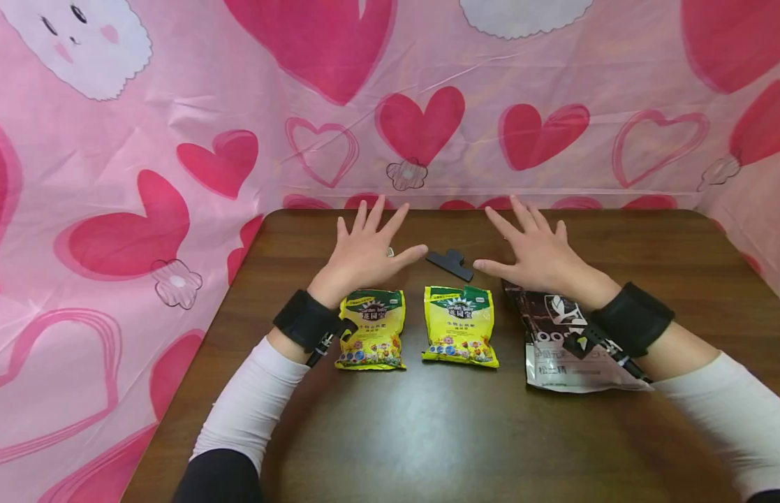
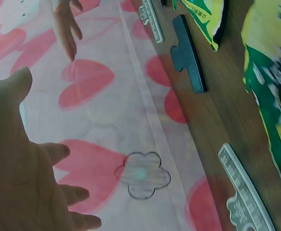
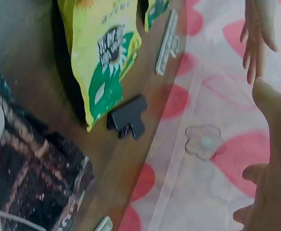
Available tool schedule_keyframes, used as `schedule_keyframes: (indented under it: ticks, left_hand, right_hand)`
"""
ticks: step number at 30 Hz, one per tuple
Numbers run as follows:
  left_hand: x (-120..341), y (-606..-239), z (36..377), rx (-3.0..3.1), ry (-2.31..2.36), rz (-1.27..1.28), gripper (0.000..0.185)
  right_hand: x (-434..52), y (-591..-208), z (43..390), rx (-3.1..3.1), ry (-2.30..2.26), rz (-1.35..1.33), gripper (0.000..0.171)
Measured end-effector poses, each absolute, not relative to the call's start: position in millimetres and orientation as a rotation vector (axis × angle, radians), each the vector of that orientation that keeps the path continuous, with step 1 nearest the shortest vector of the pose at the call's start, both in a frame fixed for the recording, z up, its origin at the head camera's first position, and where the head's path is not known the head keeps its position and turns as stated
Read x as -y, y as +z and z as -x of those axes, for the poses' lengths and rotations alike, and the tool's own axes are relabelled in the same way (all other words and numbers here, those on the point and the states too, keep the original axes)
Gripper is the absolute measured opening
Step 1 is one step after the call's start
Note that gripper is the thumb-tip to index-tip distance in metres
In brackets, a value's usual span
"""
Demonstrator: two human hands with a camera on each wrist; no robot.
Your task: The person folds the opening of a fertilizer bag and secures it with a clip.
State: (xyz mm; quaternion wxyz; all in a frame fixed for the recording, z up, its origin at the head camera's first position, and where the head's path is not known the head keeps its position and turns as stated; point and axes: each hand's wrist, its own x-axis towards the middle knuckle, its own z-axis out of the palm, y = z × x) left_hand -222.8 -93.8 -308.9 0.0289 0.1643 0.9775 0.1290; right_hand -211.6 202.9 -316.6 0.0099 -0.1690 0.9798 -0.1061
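Note:
Both hands are spread flat with straight fingers over the far part of the brown table (image 1: 427, 433), and they hold nothing. My left hand (image 1: 367, 248) (image 2: 25, 168) is just beyond a yellow seed bag (image 1: 372, 328) (image 2: 270, 86). My right hand (image 1: 534, 251) (image 3: 270, 159) is above the top of a dark brown and white bag (image 1: 565, 335) (image 3: 30, 168). A black clip (image 1: 450, 264) (image 2: 188, 53) (image 3: 128, 118) lies between the two thumbs. A second yellow bag (image 1: 460, 325) (image 3: 102, 53) lies in front of the clip.
A pink cloth with red hearts (image 1: 421, 126) covers the walls behind and beside the table. Two pale grey clips (image 2: 244, 192) (image 3: 168, 43) lie near the table's back edge, seen in the wrist views. Black straps (image 1: 304, 320) sit on both wrists.

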Motion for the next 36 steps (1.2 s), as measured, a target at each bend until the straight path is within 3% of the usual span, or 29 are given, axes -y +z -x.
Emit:
schedule_keyframes:
  ticks: [11,25,36]
  left_hand:
    - [148,-320,199,-2.957,0.534,-0.566,0.079]
    - [197,-353,180,-2.837,0.651,-0.408,0.069]
    - [206,-378,185,-2.779,0.78,-0.311,0.063]
  right_hand:
    - [-170,-331,192,-2.901,-0.473,0.868,0.086]
    - [-124,-357,173,-2.646,-0.731,0.982,0.068]
    - [-96,-381,172,-2.57,-0.905,0.782,0.048]
